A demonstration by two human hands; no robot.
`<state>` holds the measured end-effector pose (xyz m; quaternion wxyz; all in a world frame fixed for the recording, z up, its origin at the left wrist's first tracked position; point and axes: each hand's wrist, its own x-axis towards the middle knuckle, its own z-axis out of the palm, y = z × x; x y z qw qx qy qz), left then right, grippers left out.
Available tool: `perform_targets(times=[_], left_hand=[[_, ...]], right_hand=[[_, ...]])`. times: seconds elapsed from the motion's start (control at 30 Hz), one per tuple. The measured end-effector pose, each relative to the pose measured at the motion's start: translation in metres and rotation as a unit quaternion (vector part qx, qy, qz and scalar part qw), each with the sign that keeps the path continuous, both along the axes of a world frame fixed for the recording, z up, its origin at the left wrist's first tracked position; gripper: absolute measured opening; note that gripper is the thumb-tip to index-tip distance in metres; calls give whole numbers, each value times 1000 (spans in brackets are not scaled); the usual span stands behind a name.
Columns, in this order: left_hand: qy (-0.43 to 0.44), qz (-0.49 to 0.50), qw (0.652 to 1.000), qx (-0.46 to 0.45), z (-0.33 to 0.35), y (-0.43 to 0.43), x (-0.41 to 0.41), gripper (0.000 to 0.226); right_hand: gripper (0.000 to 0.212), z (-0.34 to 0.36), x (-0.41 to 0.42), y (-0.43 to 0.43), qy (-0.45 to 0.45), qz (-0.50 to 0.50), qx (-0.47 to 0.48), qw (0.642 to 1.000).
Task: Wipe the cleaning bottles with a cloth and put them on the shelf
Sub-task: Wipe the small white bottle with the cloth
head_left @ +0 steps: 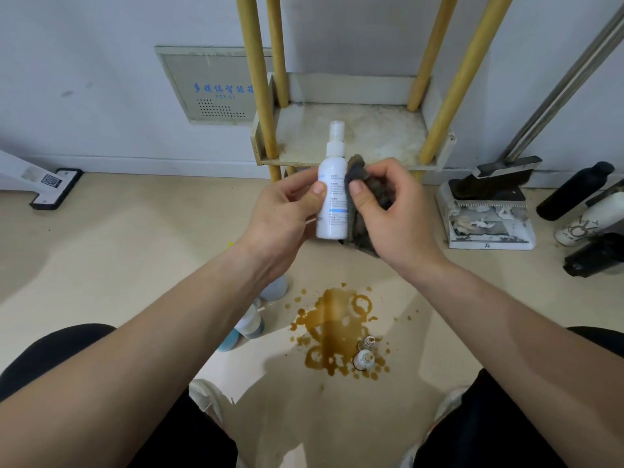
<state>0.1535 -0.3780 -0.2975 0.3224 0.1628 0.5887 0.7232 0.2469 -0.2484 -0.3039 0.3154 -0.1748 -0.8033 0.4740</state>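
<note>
Centrally, your left hand (pixel 287 211) gripped the white spray bottle (pixel 332 194) upright, fingers clamped around it; your right hand (pixel 391 211) pinched a dark cloth (pixel 358 173) against its side, before the shelf (pixel 351 133).

Down at six o'clock, a brown spill (pixel 337 329) spreads over the beige floor (pixel 135 248), with rings and droplets round its edge. At three o'clock sits a white dustpan (pixel 489 236) holding paper scraps, a dark brush (pixel 489 187) on top, its metal handle (pixel 570 82) slanting toward one. At eleven there's a grey wall panel (pixel 209 86) with blue lettering, and at nine a flat black-edged cleaner head (pixel 55 189).
</note>
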Motion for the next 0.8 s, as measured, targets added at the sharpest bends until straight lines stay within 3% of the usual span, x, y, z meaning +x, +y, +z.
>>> perform_targets(times=[0.17,0.4,0.6,0.8], left_hand=[[28,60,997,-40,4,-4,-16,27],[18,5,999,-39,5,-4,-1,24],[2,17,999,-42,8,-7,-8,26],[-59,-48,996,-41,1,-9,-6,24]], right_hand=[[14,-19,9,-25,-69,81,103,989],[11,-15,2,-7,-35,8,15,999],[19,-13,-3,0,-14,24,-69,997],[15,-7,0,-3,-4,29,23,999]])
